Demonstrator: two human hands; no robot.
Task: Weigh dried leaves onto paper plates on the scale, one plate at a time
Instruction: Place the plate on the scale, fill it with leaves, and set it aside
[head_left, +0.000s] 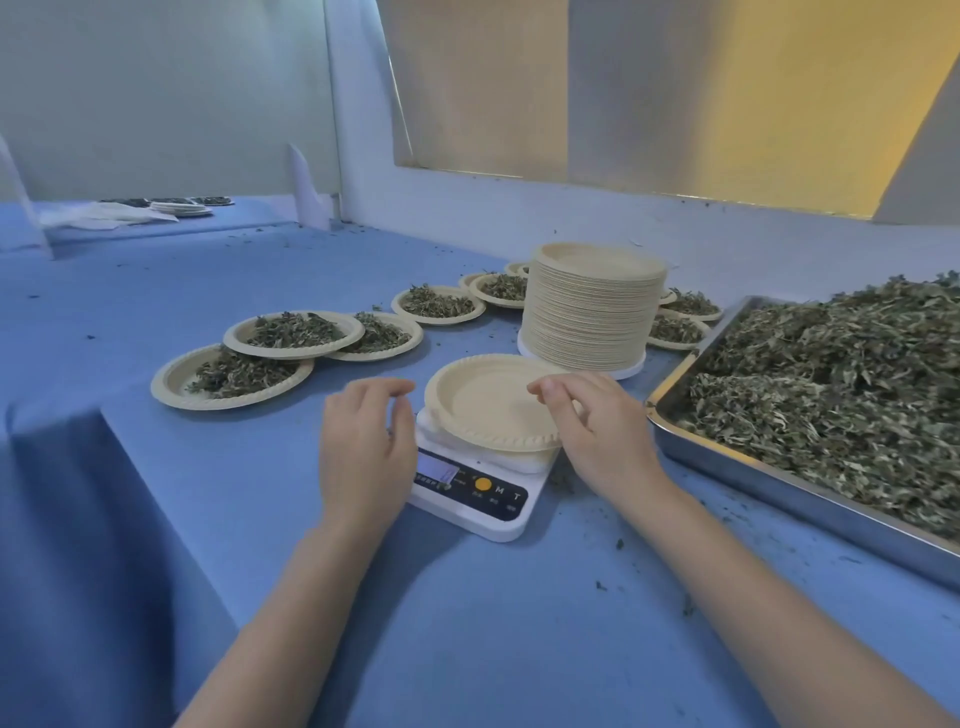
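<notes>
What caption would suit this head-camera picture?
Both hands, left hand and right hand, hover beside an empty paper plate on the scale.

1. Scale (478, 483): the display is partly covered by the left hand (363, 447); its digits are too blurred to read. The weighing platform is mostly hidden under the empty paper plate (488, 410).
2. Metal tray (779, 488) of dried leaves (831, 384): cut off by the right edge of the picture.
3. Filled plates (685, 312) behind the plate stack (592, 312): partly hidden; their count cannot be told.
4. Overlapped plate (384, 338): its left side lies under a neighbouring plate (293, 335).
5. Far plates (182, 207) and white material (98, 214) at upper left: too small to identify, possibly crumpled plastic.
6. Both forearms: cut off at the lower edge.
</notes>
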